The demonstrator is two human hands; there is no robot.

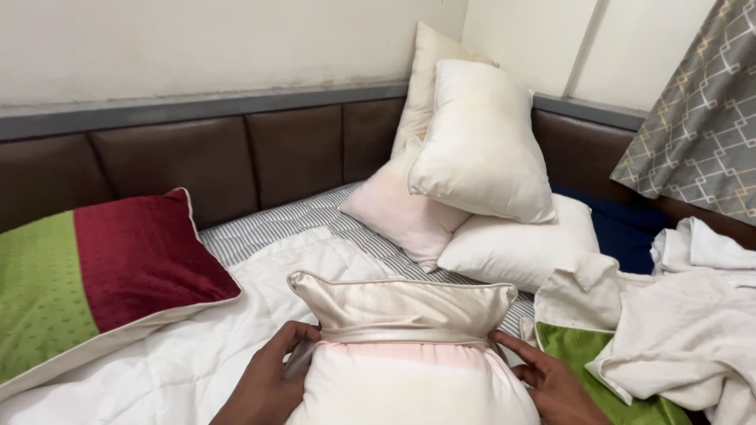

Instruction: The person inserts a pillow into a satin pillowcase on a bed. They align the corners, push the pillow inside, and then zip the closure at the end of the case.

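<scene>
Both hands grip pillow point(409, 386) at near edge of bed point(268, 224): left hand point(268, 382) and right hand point(551, 386) pinch cream satin cover point(402, 308) at its mouth, half pulled on. 4 bare pillows point(480, 142) piled at far corner. 1 red-green cushion point(94, 275) at left edge.

A brown padded leather headboard point(236, 157) wraps the corner beneath cream plaster walls point(197, 39); a grey patterned curtain point(701, 118) hangs at right.
</scene>
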